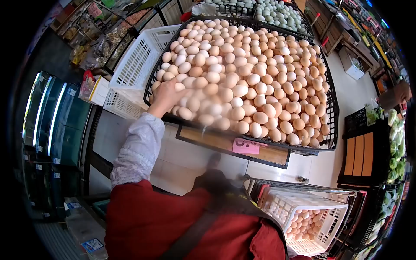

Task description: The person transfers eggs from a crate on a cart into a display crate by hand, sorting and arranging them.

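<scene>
- One broad black plastic tray [333, 117], rectangular with openwork sides, spreads right of the left hand and beyond it, heaped with smooth, matte eggs [253, 79] in cream, pinkish and tan.
- Red cloth [160, 212], softly creased, covers the person's upper body, behind the hand.
- A white plastic crate [143, 56], its walls pierced by a regular grid of slots, stands just left of the hand and farther out.
- A white slotted basket [333, 219], with more rounded eggs inside, sits well apart from the hand, to its right and nearer the body.
- A pale, finely patterned sleeve [138, 147], puffy and wrinkled, ends at the wrist.
- The left hand [164, 93], bare, reaches over the tray's near left corner, fingers among the eggs; I cannot tell whether it grips one.
- A flat pink card [245, 146] with dark marks hangs at the tray's near edge, right of the hand.
</scene>
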A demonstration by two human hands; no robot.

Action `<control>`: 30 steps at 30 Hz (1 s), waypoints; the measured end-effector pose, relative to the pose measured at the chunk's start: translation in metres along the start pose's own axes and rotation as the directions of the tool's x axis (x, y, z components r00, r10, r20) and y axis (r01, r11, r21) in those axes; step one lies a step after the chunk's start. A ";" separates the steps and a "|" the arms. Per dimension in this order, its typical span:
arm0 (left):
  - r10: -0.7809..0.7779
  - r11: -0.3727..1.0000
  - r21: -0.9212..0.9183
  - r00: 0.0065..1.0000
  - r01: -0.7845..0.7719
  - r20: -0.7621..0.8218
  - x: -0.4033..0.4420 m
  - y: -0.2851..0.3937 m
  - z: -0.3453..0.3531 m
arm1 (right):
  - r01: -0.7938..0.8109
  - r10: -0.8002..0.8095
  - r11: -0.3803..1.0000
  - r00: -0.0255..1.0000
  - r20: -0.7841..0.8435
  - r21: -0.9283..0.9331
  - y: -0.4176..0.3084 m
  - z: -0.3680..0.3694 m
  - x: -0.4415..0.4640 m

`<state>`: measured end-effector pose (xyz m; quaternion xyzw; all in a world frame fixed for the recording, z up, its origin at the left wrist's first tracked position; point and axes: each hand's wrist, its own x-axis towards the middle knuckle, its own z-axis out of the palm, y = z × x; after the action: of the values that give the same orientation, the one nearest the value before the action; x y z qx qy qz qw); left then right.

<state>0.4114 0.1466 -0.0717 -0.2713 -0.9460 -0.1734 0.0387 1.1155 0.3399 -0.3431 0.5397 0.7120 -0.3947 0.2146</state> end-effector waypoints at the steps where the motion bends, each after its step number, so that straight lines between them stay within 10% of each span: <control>1: 0.002 1.000 -0.003 1.000 -0.002 0.003 -0.001 -0.001 -0.002 | -0.007 0.007 1.000 1.000 -0.004 0.021 0.002 0.001 -0.003; 8: 0.081 0.982 -0.168 0.996 -0.088 -0.047 0.001 -0.038 0.007 | -0.036 0.077 0.918 0.993 -0.090 0.394 0.039 -0.003 -0.033; 11: 0.104 0.968 -0.218 0.989 -0.126 -0.108 -0.010 -0.039 0.010 | 0.138 0.279 0.562 0.896 -0.345 0.815 0.057 -0.024 -0.068; 12: 0.133 0.961 -0.223 0.982 -0.160 -0.132 -0.016 -0.036 0.010 | 0.029 0.274 0.385 0.951 -0.145 0.922 0.012 -0.073 -0.104; 16: 0.195 0.925 -0.294 0.964 -0.242 -0.180 -0.023 -0.039 0.018 | 0.321 0.315 0.180 0.877 -0.364 0.930 -0.009 -0.153 -0.149; 20: 0.278 0.879 -0.356 0.948 -0.317 -0.157 -0.022 -0.043 0.017 | 0.519 0.201 0.236 0.801 -0.564 0.821 -0.112 -0.224 -0.157; 22: 0.288 0.860 -0.396 0.947 -0.321 -0.142 -0.021 -0.046 0.015 | 0.555 -0.132 0.349 0.827 -0.546 0.755 -0.182 -0.249 -0.149; 30: 0.301 0.819 -0.488 0.950 -0.300 -0.080 -0.019 -0.063 0.023 | 0.707 -0.719 0.603 0.682 -0.131 0.369 -0.524 -0.237 -0.062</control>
<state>0.3952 0.0951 -0.1161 -0.4177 -0.8152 -0.4012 -0.0055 0.6727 0.4355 0.0163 0.2362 0.7703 -0.5892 -0.0614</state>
